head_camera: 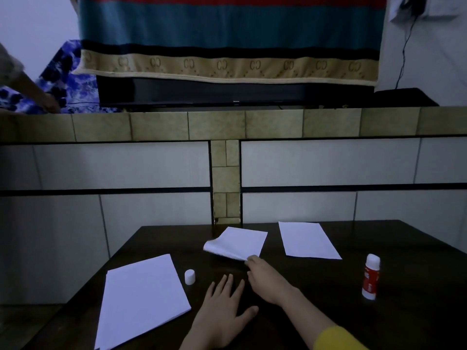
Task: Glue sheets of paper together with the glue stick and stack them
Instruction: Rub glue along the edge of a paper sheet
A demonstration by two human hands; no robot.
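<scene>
On the dark table my right hand pinches the near corner of a curled white sheet, whose left edge rolls up off the surface. Flat on the table beside it, fingers spread, lies my left hand, holding nothing. A stack of white paper sits at the near left. A single flat sheet lies at the far right. The red and white glue stick stands upright and uncapped at the right. Its white cap stands between the stack and my left hand.
A tiled wall with a ledge rises right behind the table. A television draped with a striped cloth stands on the ledge. Another person's hand rests on a blue patterned fabric at the far left.
</scene>
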